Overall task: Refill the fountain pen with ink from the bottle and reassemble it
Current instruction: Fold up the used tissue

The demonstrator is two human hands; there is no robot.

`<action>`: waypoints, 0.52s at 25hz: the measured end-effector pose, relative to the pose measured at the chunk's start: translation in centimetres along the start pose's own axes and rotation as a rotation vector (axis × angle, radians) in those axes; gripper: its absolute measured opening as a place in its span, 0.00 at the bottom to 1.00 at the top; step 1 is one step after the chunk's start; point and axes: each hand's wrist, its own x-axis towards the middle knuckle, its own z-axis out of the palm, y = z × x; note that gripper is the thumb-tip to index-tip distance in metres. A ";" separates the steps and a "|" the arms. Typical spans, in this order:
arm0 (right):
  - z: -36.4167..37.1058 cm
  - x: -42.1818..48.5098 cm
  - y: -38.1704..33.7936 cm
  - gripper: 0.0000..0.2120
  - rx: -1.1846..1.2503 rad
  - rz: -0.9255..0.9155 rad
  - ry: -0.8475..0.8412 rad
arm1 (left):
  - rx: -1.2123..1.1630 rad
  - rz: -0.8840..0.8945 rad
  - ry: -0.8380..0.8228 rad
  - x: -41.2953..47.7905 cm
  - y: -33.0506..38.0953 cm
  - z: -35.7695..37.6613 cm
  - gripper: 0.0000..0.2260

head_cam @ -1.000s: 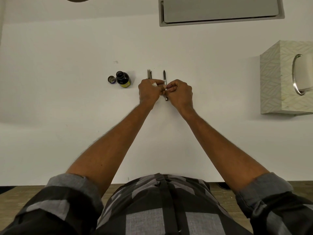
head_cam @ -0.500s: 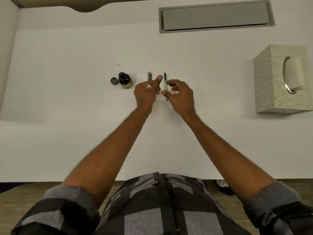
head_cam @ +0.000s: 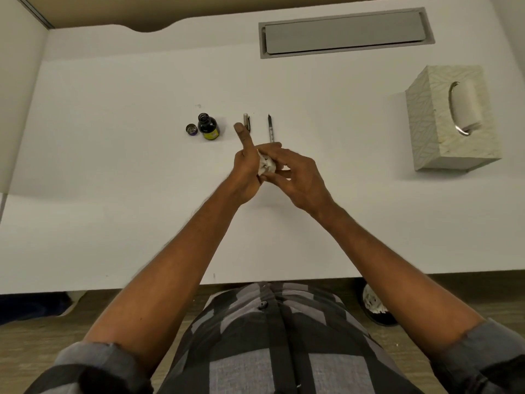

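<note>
An uncapped dark ink bottle (head_cam: 209, 127) with a yellow label stands on the white desk (head_cam: 113, 166), its round cap (head_cam: 191, 129) lying just left of it. A silver pen cap or barrel (head_cam: 246, 120) lies to the right, and the pen's nib section with converter (head_cam: 270, 128) lies further right, nib pointing away. Both hands are raised together in front of these parts. My left hand (head_cam: 247, 169) has one finger stretched out. My right hand (head_cam: 295, 177) presses a crumpled white tissue (head_cam: 266, 164) against the left hand's fingers.
A patterned tissue box (head_cam: 434, 123) stands at the right of the desk. A grey cable-tray flap (head_cam: 343, 32) sits at the back edge. On the floor under the desk's front edge is a bin with crumpled tissues (head_cam: 375, 305).
Both hands have let go of the pen section, which stays on the desk, and pulled back toward me. The right hand now works a crumpled tissue against the left hand.
</note>
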 end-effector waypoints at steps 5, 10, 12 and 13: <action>-1.2 -4.0 -1.4 0.15 -0.069 0.001 0.196 | 0.111 -0.018 -0.175 -4.0 -1.3 2.0 0.39; -1.3 -10.0 -3.0 0.06 -0.052 0.212 0.453 | 0.299 0.044 -0.378 -7.2 -4.4 2.6 0.31; -1.2 -13.4 -3.5 0.06 -0.108 0.302 0.553 | 0.355 0.149 -0.434 -8.8 -6.3 2.2 0.20; -1.2 -15.1 -3.8 0.07 -0.143 0.344 0.573 | 0.363 0.194 -0.471 -9.5 -7.4 2.1 0.16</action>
